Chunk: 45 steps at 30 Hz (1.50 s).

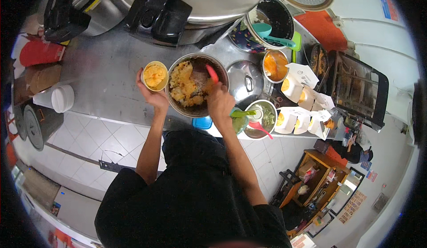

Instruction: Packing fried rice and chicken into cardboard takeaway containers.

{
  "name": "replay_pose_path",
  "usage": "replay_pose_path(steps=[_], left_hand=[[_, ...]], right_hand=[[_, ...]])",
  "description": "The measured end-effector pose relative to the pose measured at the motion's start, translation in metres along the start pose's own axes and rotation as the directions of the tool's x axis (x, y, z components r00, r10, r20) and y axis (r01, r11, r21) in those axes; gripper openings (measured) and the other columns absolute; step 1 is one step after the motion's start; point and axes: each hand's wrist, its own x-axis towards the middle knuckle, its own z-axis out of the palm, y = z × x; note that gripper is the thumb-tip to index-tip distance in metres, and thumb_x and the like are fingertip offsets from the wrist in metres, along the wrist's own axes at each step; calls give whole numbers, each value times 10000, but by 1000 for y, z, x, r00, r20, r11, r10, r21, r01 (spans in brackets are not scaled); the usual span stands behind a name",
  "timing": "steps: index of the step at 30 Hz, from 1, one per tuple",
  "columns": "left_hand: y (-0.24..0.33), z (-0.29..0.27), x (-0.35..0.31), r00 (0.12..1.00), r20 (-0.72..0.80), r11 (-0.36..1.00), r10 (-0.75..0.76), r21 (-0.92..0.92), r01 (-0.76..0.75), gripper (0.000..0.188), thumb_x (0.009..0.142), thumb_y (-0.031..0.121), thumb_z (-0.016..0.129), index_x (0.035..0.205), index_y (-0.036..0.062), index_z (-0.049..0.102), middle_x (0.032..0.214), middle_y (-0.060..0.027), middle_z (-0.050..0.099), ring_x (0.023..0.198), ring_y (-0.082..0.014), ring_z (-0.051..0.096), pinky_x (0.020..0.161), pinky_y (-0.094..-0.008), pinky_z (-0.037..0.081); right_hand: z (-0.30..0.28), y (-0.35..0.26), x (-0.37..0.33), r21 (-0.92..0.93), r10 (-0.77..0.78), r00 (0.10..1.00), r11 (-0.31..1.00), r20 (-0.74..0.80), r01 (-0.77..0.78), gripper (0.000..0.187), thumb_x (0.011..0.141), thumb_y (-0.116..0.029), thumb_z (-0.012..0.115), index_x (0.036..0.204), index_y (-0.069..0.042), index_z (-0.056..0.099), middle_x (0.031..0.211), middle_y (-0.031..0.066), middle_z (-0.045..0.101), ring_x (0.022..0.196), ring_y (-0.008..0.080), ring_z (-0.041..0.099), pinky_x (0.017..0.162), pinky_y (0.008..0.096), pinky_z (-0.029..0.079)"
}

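My left hand (154,97) is wrapped around a small yellow cup (156,88), its mouth turned up. Yellow rice (155,75) fills the cup almost to the rim. Right beside it, a round metal pot (195,111) holds more yellow rice (181,83), heaped mostly toward its left side, with the dark bottom showing elsewhere. Over the pot's right edge, my right hand (221,104) is closed on a red spoon (212,73) that reaches inside. The fingers are partly blurred, and the hand hides part of the spoon.
Right of the pot are a metal lid (245,81), a bowl of chopped greens (268,119) with utensils, a pot of orange sauce (275,76) and several open white boxes (290,122). Large pressure cookers (209,3) stand behind. A blue container (202,123) sits at the near edge.
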Motion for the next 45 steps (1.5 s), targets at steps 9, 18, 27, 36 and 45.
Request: replay_pose_path(steps=[9,18,27,36,45], left_hand=[[-11,10,-2,1000,-11,999,-2,-42,2,541,1067,454,282,1411,44,360,1307,-147,517,1222,-274,541,1038,-419,452],[-5,5,1,997,74,999,-27,-25,29,534,1071,438,272,1409,33,358,1322,-148,498,1233,-261,529,1044,-411,442],[3,-10,8,997,65,999,34,36,-37,536,1069,450,288,1403,40,372,1299,-144,518,1223,-267,538,1048,-417,442],[-8,-5,8,996,85,995,-37,-84,44,534,1069,443,296,1408,36,361,1315,-149,495,1229,-269,539,1030,-413,468],[-15,9,5,993,118,999,-29,-20,31,526,1069,432,294,1409,37,364,1342,-136,470,1240,-261,528,1051,-405,445]], right_hand=[[26,-22,-25,95,-6,997,995,78,-2,137,804,-173,635,789,-54,701,650,222,647,621,435,659,587,516,541],[32,-18,14,280,-146,989,949,-19,146,209,883,-178,577,790,-35,697,683,245,661,670,396,686,583,504,552],[34,-21,55,268,17,986,962,163,-61,279,887,-165,531,649,-52,623,723,215,675,692,351,708,589,463,569],[3,-9,29,-4,-91,991,996,101,91,234,847,-203,595,709,-43,695,661,184,673,653,367,708,548,441,567],[71,7,16,325,-77,961,946,266,-14,386,828,-375,661,719,-7,708,737,261,678,727,418,692,705,476,568]])
